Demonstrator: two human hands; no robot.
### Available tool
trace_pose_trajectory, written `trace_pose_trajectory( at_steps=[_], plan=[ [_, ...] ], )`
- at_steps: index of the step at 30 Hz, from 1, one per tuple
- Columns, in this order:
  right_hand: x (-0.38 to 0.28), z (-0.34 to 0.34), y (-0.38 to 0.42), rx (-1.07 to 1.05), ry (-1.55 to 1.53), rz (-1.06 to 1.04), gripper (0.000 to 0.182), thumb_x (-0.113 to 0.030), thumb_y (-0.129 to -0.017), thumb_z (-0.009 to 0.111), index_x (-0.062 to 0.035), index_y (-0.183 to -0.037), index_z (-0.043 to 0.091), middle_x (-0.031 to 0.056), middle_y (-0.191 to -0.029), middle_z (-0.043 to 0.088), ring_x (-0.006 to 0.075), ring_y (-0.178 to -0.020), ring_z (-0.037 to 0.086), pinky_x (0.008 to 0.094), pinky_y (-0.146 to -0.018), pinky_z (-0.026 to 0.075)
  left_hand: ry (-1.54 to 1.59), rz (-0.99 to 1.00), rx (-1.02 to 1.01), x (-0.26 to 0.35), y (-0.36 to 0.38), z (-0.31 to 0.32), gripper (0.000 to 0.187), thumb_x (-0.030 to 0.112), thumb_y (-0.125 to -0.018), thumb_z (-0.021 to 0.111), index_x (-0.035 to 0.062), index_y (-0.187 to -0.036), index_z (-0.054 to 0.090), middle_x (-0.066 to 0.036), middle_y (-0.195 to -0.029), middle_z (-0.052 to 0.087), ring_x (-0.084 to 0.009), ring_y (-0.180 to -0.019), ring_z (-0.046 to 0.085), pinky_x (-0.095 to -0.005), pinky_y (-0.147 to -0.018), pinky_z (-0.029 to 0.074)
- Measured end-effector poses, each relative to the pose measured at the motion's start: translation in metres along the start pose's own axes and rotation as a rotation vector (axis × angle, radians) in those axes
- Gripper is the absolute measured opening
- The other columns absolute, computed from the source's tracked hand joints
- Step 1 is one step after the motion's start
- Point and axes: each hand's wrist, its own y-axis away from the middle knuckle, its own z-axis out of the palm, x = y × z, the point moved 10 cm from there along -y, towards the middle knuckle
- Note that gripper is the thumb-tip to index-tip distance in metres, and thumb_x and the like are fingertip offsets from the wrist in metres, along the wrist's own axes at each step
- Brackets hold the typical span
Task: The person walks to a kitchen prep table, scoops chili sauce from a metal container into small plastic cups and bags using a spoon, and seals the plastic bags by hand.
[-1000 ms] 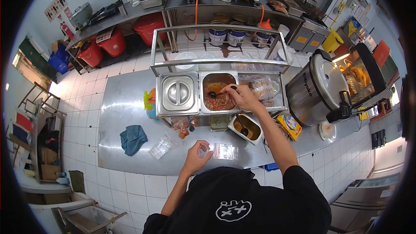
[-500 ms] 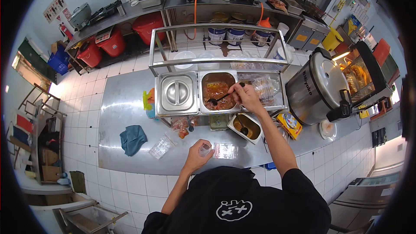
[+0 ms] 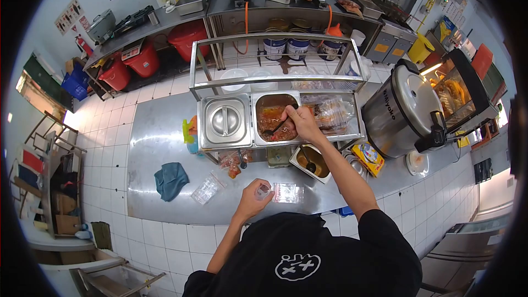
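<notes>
My right hand point(image 3: 300, 122) is closed round the handle of a black ladle point(image 3: 270, 131). The ladle's bowl is down in the reddish sauce with bits in it, inside a steel food pan point(image 3: 260, 139). My left hand point(image 3: 254, 199) grips a small clear plastic cup point(image 3: 264, 189) above the front of the steel table. Beside that hand lies a clear plastic bag point(image 3: 287, 193). Left of the sauce pan sits a pan covered by a steel lid point(image 3: 224, 122). A smaller steel pan point(image 3: 323, 177) with brown liquid and a black ladle stands just below my right wrist.
A blue-green cloth point(image 3: 171, 180) and another plastic bag point(image 3: 208, 188) lie on the table's left part. The steel rack frame point(image 3: 275, 83) rises behind the pans. A large rice cooker point(image 3: 397, 113) and a yellow packet point(image 3: 369, 158) are on the right.
My right hand and the ladle have shifted slightly left and down within the sauce pan. My left hand has stayed almost in place with the cup.
</notes>
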Motion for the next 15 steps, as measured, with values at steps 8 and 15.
trace_pose_trajectory(
  at_steps=[8,15],
  plan=[
    [-0.002,-0.026,-0.001,0.021,-0.242,-0.065,0.047,-0.041,-0.110,0.046,-0.0024,-0.088,0.061,-0.0025,-0.056,0.043,0.0074,-0.047,0.037,0.0253,-0.045,0.033,0.023,-0.072,0.034,-0.011,0.009,-0.008,0.024,0.013,-0.085,0.078,0.0011,-0.101,0.064,-0.007,-0.092,0.065,-0.0155,-0.085,0.063,-0.0296,-0.080,0.051],
    [0.012,-0.054,0.018,0.016,-0.246,-0.091,0.045,-0.046,-0.108,0.048,-0.0060,-0.089,0.059,-0.0031,-0.058,0.042,0.0066,-0.048,0.037,0.0237,-0.042,0.027,0.022,-0.074,0.048,-0.011,0.007,-0.014,0.023,0.013,-0.086,0.077,0.0016,-0.101,0.064,-0.007,-0.092,0.065,-0.0152,-0.085,0.063,-0.0297,-0.080,0.051]
  ],
)
